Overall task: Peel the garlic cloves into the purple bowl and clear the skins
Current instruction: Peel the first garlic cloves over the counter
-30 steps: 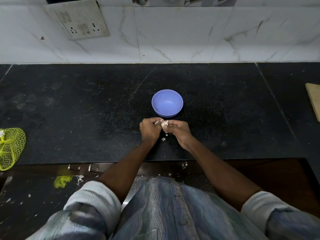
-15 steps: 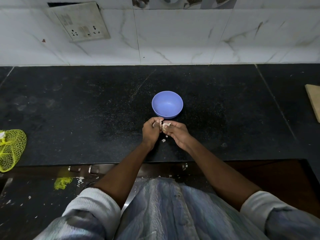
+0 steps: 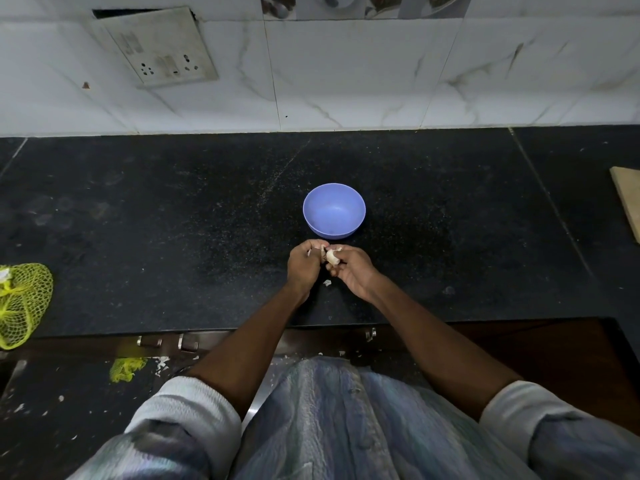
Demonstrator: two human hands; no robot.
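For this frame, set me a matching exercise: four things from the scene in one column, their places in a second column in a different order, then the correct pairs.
Things:
1. purple bowl
2. garlic clove
3. yellow mesh bag
4. switch and socket plate

Places:
A. on the tiled wall, upper left
B. pinched between the two hands
C. at the left edge of the black counter
D. on the counter just beyond the hands

Pairs: 1-D, 2-B, 3-C, 4-A
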